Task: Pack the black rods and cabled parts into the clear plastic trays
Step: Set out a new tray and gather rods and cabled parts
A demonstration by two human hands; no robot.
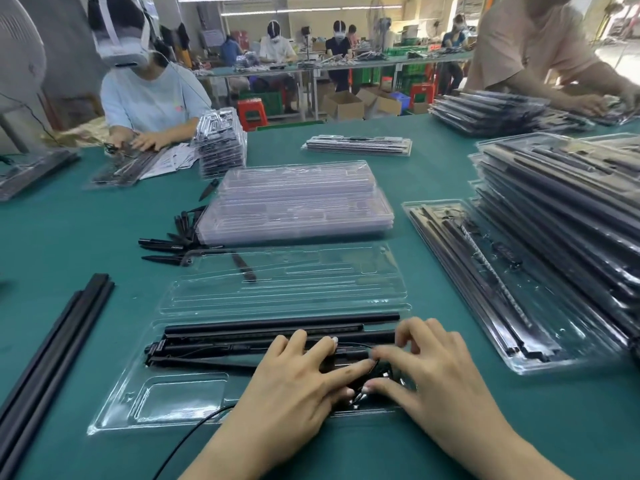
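From the head camera, a clear, thin, moulded plastic tray (pixel 180 400) lies open on the green cloth-covered table (pixel 69 216), its long axis running left to right across the view. In its upper channels lie several long, matte black rods (pixel 277 323), side by side and parallel to the tray's length, their ends pointing left and right; a thin black cable (pixel 194 355) trails along them. The left hand (pixel 294 386) lies flat over the middle of the tray with fingers straight and spread, pressing down on the rods and on a small black cabled part (pixel 367 375) in the tray's right-hand pocket. The right hand (pixel 436 368) is just beside it, fingers bent and apart, the fingertips touching that same cabled part; whether they pinch it cannot be told. The tray's hinged clear lid (pixel 284 282) lies open beyond, flat and ribbed with long grooves. Farther back sits a stack of empty clear trays (pixel 298 206), also lengthwise left to right, with loose black pointed spikes (pixel 173 237) heaped at its left end. At the left edge a bundle of long black rods (pixel 59 348) lies diagonally, pointing up and to the right. On the right a filled clear tray (pixel 485 278) lies diagonally beside a tall pile of packed trays (pixel 561 202). Other people work at the table's far edge.
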